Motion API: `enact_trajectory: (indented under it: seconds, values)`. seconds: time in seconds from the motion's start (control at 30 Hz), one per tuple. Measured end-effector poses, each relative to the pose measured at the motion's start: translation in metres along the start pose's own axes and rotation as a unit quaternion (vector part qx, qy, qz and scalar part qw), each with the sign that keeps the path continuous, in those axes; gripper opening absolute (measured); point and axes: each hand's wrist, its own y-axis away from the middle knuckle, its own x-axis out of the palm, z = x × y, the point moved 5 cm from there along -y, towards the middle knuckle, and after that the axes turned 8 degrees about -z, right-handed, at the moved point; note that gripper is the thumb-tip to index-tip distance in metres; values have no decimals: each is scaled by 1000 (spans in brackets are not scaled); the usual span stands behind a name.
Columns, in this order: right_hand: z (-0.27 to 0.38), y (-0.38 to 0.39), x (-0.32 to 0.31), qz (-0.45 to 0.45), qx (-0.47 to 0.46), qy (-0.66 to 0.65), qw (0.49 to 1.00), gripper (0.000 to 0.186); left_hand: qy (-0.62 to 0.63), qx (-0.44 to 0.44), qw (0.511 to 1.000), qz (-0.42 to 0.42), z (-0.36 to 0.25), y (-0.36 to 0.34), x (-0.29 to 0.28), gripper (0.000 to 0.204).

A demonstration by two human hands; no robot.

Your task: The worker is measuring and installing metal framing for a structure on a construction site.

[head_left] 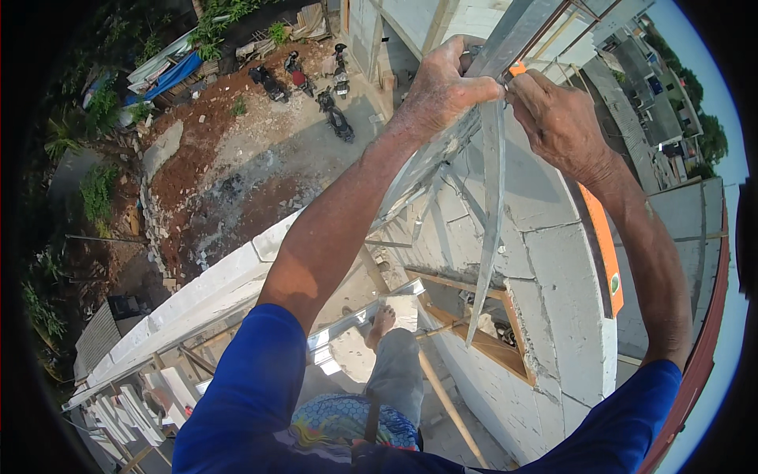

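Observation:
My left hand (446, 91) is wrapped round a grey metal channel (517, 35) at the upper middle, its thumb pointing right. Fingers curled, my right hand (557, 122) is closed against the channel's right side, close to the left thumb. What it pinches is too small to make out. A small orange piece (517, 69) shows just above the right fingers. From between the hands a narrow metal strip (491, 197) hangs down toward me. An orange spirit level (604, 253) with a green vial lies along the wall edge, beside my right forearm.
A grey block wall (553, 261) stands below my hands, with a wooden-framed opening (517, 355) in it. My bare foot (383, 324) rests on a pale ledge. A wooden pole (454, 411) slants past my leg. Far below, motorcycles (335, 118) stand on the dirt ground.

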Motion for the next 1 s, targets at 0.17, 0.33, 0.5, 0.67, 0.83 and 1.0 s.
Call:
enact_trajectory:
  seconds: [0.17, 0.33, 0.5, 0.67, 0.83, 1.0]
  values:
    - [0, 1, 9, 14, 300, -233, 925, 19, 47, -27, 999, -3, 1, 2, -3, 51]
    - [12, 25, 40, -40, 587, -683, 433, 14, 50, -24, 998, 4, 2, -2, -3, 52]
    - [8, 19, 16, -15, 595, -610, 524, 11, 41, -62, 997, 0, -11, 0, 1, 55]
    - [6, 10, 3, -47, 373, -295, 878, 13, 53, -86, 995, -3, -9, 3, -2, 57]
    - [30, 10, -6, -48, 90, 80, 992, 29, 41, -100, 994, -6, -17, 5, -2, 57]
    - [22, 10, -3, -45, -27, 116, 992, 28, 51, -102, 993, 19, -15, 5, -2, 61]
